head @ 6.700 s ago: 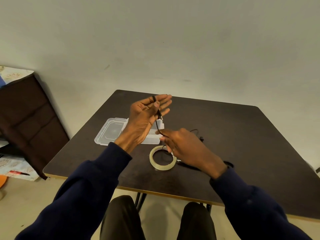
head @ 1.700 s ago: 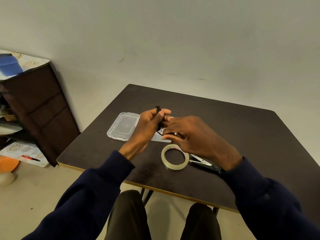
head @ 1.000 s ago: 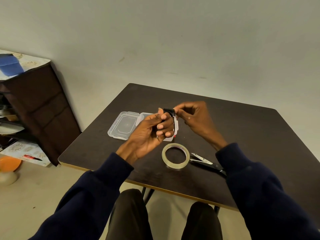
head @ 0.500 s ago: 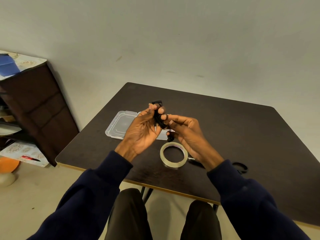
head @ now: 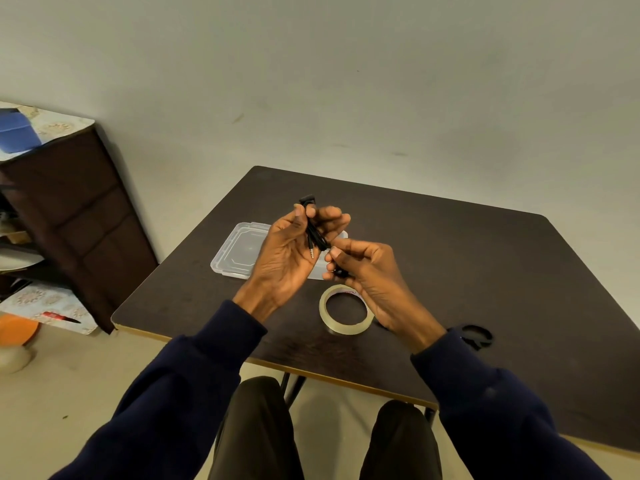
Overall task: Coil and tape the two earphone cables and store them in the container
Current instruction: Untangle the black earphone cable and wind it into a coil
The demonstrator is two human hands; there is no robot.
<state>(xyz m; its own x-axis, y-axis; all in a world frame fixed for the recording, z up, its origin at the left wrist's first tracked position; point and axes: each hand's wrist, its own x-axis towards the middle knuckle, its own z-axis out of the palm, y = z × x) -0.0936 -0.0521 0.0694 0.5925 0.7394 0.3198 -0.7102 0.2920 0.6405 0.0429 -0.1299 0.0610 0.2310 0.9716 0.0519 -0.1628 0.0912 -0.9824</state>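
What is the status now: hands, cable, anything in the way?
Left hand grips coiled earphone cable. Right hand pinches its lower end. Tape roll lies on table under right hand. Nothing blocks.

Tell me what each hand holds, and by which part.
Left hand grips the coiled earphone cable around its middle; right hand pinches its lower end.

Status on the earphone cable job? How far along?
Done: one earphone cable looks coiled into a bundle. In hand: the left hand grips that bundle, the right hand pinches its lower end. Left: no tape shows on it; the tape roll lies on the table; the clear container shows no cable inside. The second cable is not in view.
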